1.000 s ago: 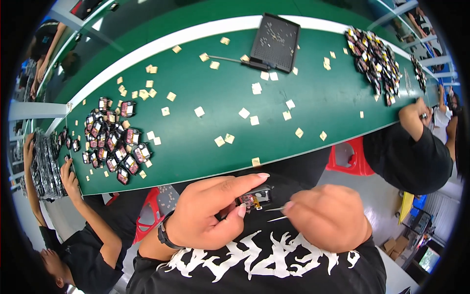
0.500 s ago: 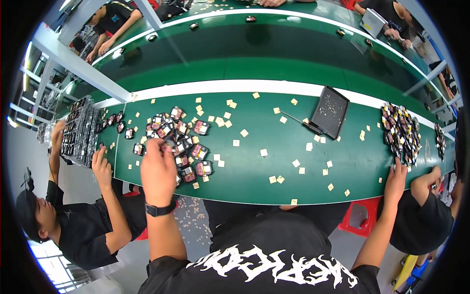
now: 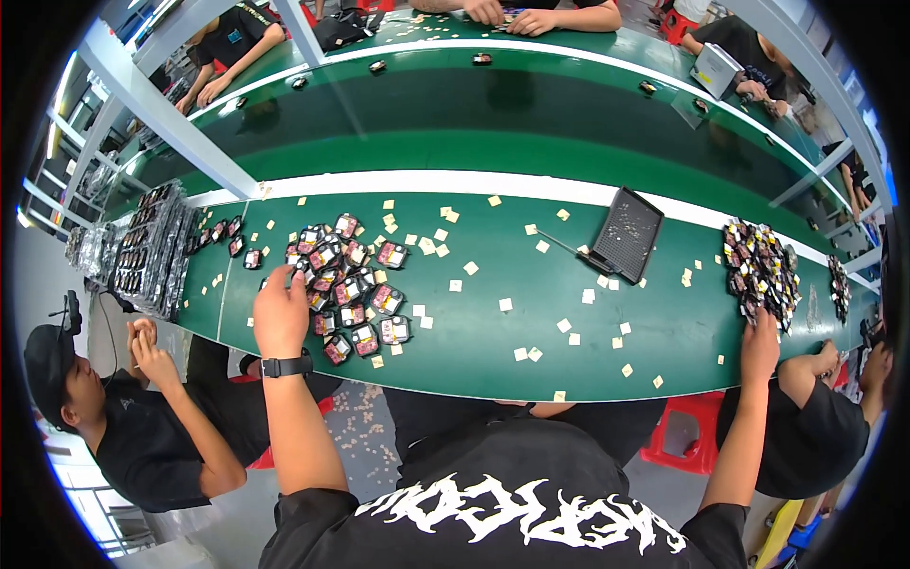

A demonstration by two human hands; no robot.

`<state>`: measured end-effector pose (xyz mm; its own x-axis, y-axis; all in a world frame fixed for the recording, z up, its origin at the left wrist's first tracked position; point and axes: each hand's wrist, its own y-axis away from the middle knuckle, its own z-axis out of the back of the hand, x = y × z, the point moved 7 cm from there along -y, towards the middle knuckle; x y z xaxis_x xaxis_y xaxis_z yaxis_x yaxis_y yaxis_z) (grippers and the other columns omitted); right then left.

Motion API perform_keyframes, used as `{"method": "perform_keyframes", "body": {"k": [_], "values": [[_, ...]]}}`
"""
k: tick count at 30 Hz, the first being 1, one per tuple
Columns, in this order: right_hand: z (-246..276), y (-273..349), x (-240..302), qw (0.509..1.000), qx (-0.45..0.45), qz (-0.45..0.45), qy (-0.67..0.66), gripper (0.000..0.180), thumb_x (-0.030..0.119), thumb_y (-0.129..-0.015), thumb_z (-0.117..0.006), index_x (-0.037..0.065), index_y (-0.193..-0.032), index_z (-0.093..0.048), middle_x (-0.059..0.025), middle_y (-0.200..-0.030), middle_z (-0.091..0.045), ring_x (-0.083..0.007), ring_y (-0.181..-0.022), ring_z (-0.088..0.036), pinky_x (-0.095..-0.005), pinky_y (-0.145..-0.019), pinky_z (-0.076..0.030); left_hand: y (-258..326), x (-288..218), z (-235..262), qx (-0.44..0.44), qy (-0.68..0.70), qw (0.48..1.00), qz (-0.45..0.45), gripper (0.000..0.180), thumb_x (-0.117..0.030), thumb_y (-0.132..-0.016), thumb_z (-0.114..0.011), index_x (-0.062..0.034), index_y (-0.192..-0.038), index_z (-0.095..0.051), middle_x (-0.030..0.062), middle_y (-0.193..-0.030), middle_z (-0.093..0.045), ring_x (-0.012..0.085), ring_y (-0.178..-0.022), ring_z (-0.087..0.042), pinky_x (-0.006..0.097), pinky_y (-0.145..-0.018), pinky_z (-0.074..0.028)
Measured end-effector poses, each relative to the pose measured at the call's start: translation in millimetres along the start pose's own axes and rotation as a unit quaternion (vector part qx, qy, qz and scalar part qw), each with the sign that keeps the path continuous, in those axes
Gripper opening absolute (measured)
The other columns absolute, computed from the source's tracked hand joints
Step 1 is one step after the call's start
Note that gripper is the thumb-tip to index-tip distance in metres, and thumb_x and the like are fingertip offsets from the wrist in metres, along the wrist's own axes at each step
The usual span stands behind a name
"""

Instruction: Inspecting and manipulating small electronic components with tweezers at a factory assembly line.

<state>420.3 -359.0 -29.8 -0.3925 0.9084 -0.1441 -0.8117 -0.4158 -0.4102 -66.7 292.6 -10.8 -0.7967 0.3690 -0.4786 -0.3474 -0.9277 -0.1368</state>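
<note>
Left grip [image 3: 281, 313] touching parts pile [image 3: 349, 284]

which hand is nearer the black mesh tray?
Right. The right hand rests on the belt beside the right-side pile of parts, a moderate gap right of the black mesh tray. The left hand is further off, at the left pile.

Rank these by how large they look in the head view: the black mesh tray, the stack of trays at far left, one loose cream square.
1. Stack of trays, largest.
2. Black mesh tray, clearly smaller, though fisheye bending near the rim makes the gap unsure.
3. Cream square, by far the smallest.
</note>
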Motion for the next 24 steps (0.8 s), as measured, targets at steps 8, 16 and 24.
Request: {"method": "perform_keyframes", "body": {"k": [8,16,24], "values": [[26.6,1.6,14.2,0.997,-0.049,0.032,-0.050,0.021,0.015,-0.097,-0.065,0.011,-0.118,-0.065,-0.0136,-0.108,-0.066,-0.0391,-0.091,-0.067,-0.0479,-0.073,-0.054,14.8,-33.4,22.7,-0.108,-0.075,0.991,-0.025,0.043,-0.036,-0.101,-0.062,-0.0004,-0.124,-0.068,0.0175,-0.082,-0.068,0.0324,-0.076,-0.067,0.041,-0.069,-0.052],[100.9,47.9,152.1,0.949,-0.091,0.229,-0.194,0.023,0.004,-0.086,-0.073,0.007,-0.108,-0.069,-0.0130,-0.088,-0.068,-0.0316,-0.071,-0.066,-0.0415,-0.058,-0.053,149.1,-164.7,-87.1,0.367,0.437,0.820,-0.037,0.036,-0.019,-0.103,-0.062,-0.0004,-0.134,-0.062,0.0083,-0.105,-0.069,0.0114,-0.086,-0.065,0.026,-0.071,-0.053],[154.0,87.6,309.9,0.862,-0.030,0.381,-0.333,0.033,0.009,-0.076,-0.081,0.008,-0.108,-0.071,-0.0040,-0.090,-0.065,-0.0170,-0.068,-0.061,-0.0307,-0.054,-0.049,220.7,-220.2,-132.6,0.648,0.549,0.519,0.099,0.045,-0.013,-0.106,-0.054,-0.0005,-0.149,-0.047,0.0082,-0.112,-0.065,0.0163,-0.093,-0.067,0.026,-0.072,-0.055]]}}
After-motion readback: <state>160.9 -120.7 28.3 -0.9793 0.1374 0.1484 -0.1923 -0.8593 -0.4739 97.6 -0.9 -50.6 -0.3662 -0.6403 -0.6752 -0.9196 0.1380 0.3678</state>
